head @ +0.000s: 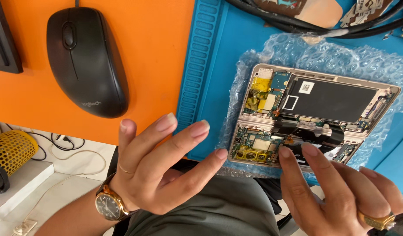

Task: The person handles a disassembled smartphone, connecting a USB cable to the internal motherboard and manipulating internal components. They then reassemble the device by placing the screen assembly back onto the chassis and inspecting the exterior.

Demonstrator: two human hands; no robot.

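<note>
Step in hand: looks to me like inspection or part-work on the opened foldable phone; its back covers are off, boards and batteries bare.
Where the phone is: on a sheet of bubble wrap spread over the blue work mat, at about three o'clock from the middle of the view, near the table's front edge.
Right hand: first two fingertips rest on the lower half of the phone, by the dark flex strips near the hinge; fingers straight and close together, clamped on nothing that I can see. A gold ring sits on one finger.
Left hand: hangs palm-up off the table edge at seven o'clock from the phone, fingers spread apart, holding nothing; the forefinger tip is just beside the phone's lower left corner. A wristwatch is on that wrist.
Next move, as I judge it: a fine, light touch, since the flex strips and connectors are small and easily torn; the free hand would likely need to steady the frame.
Long axis: runs roughly from nine o'clock to three o'clock, tilted slightly down on the right, hinge along it.
Which way it points: the camera-and-board ends lie toward nine o'clock, the far end toward three o'clock.
Round about: a black computer mouse on the orange surface at ten o'clock; black cables at twelve.
</note>
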